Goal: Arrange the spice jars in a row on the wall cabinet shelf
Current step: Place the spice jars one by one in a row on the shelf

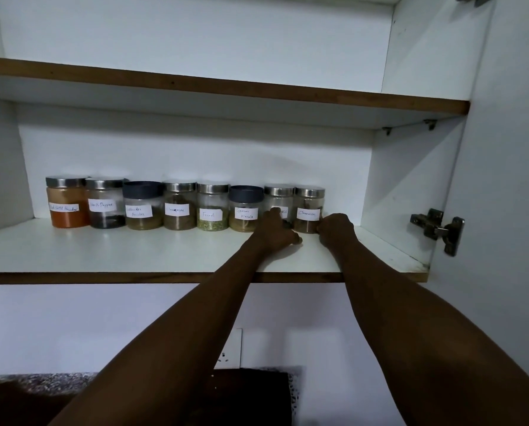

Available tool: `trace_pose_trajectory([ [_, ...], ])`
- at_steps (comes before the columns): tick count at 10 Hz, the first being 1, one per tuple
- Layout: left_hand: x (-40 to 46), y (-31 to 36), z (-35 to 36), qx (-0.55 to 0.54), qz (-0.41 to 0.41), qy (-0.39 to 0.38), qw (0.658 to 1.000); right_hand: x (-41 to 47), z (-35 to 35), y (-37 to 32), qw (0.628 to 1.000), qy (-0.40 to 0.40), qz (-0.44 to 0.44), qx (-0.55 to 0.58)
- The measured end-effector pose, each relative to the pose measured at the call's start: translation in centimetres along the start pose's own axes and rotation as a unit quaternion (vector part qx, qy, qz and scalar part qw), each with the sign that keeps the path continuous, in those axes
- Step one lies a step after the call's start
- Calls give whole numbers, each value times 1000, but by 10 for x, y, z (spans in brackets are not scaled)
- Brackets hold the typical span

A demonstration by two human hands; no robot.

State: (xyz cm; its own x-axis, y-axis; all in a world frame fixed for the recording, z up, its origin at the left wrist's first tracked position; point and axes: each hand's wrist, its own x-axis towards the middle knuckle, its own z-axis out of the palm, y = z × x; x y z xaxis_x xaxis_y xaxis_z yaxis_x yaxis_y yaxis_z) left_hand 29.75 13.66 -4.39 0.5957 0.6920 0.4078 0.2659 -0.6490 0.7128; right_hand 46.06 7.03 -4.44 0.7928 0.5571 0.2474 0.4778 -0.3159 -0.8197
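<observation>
Eight spice jars stand side by side along the back of the lower shelf (134, 253) of the wall cabinet, labels facing out, so the row looks all but finished. Taking the cinnamon jar (308, 210) as the marker: it is the last one at the right-hand end, and the jar beside it on its left, the cloves jar (279, 199), touches or nearly touches it.

The left hand (277, 230) lies against the front of the cloves jar, covering part of its label; its fingers are bent, but whether they actually grip the glass or only rest on it I cannot tell. The right hand (334, 229) is at the cinnamon jar's right side near its base, knuckles toward me, fingers curled in; whether they hold the jar or just press on it is hidden too.

I would guess both hands are nudging these two end jars, one bracing while the other pushes, to close gaps and square them with the garam masala jar (245, 209), the next one left of the cloves. To the cinnamon jar's right the shelf runs on to the cabinet wall, where a door hinge (438, 229) sits.
</observation>
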Motion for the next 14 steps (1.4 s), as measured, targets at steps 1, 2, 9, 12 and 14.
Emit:
trace_pose_trajectory([
  [1, 0, 0, 0, -8, -7, -2, 1000, -2, -1, 0, 1000, -19, 3, -2],
  [2, -1, 1, 0, -8, -13, -7, 1000, -3, -1, -1, 1000, -24, 3, -8],
  [9, -27, 15, 9, 255, 98, -42, 961, -74, 4, -12, 958, -26, -12, -286],
  [12, -119, 19, 2, 376, 172, 17, 911, -185, -15, 22, 908, 128, -245, -314],
  [14, -240, -67, 39, 137, 254, 102, 952, -284, 42, 76, 954, 75, -260, -129],
])
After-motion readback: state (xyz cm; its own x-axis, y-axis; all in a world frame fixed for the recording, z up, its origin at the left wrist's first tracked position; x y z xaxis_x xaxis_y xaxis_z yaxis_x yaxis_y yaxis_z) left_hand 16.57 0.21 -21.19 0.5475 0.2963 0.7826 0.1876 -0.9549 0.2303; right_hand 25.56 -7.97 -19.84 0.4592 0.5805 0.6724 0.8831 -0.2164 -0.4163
